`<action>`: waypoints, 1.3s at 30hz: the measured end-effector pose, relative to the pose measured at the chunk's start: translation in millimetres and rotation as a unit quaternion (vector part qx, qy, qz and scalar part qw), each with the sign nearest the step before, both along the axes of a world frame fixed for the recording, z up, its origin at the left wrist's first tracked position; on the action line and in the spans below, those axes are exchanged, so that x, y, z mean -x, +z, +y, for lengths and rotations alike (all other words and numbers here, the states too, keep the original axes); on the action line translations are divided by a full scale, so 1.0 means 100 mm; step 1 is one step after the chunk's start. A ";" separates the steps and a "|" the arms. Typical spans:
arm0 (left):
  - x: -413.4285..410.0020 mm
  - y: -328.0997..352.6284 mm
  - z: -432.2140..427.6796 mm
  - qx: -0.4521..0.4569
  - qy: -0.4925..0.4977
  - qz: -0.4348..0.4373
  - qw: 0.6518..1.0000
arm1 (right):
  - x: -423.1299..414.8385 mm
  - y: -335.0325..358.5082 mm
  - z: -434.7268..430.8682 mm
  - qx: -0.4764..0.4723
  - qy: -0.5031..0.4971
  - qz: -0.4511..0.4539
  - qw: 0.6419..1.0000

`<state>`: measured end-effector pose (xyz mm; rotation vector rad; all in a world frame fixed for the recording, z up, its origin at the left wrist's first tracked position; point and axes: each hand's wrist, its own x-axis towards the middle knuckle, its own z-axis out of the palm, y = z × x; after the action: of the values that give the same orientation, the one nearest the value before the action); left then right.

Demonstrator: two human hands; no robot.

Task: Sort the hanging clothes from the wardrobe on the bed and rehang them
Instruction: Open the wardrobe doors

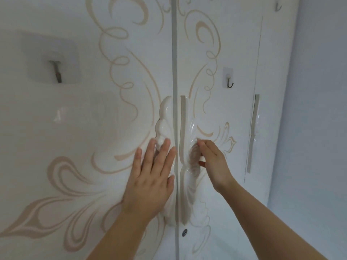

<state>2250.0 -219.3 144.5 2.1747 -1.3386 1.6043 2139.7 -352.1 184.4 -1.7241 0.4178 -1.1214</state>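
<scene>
From the head camera, the wardrobe fills the view and its doors stand shut. The two middle doors meet at a vertical seam. None of the hanging clothes can be seen; they are presumably behind these doors. The bed is out of view.

The left hand lies flat against the left door, its fingers straight and spread, with the fingertips over the lower part of the left door handle. Its grip is apart and holds nothing. The right hand is just across the seam, and its grip is clamped on the right door handle, with the fingers curled over the handle's moulded outer edge.

Both handles are long, glossy mouldings that run upright, parallel to the seam and close on either side of it. The right hand is the one that has hold of a handle, and the right door likely swings out toward the person, away from the seam, while the flat left hand steadies the other door. Opening looks like the step in hand, so the sorting has barely begun.

A keyhole sits below the right handle. A stick-on hook is on the right door and another hook on the left. Further right are a third door handle and a plain wall.
</scene>
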 end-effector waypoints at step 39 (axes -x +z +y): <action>3.05 0.13 -1.74 -0.051 -0.453 0.265 0.850 | 3.00 0.93 -0.76 0.592 -0.415 0.168 0.671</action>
<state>1945.1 -393.4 157.2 1.4194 -1.8262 0.5363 1839.3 -427.8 277.4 -3.0846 0.8736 -1.9810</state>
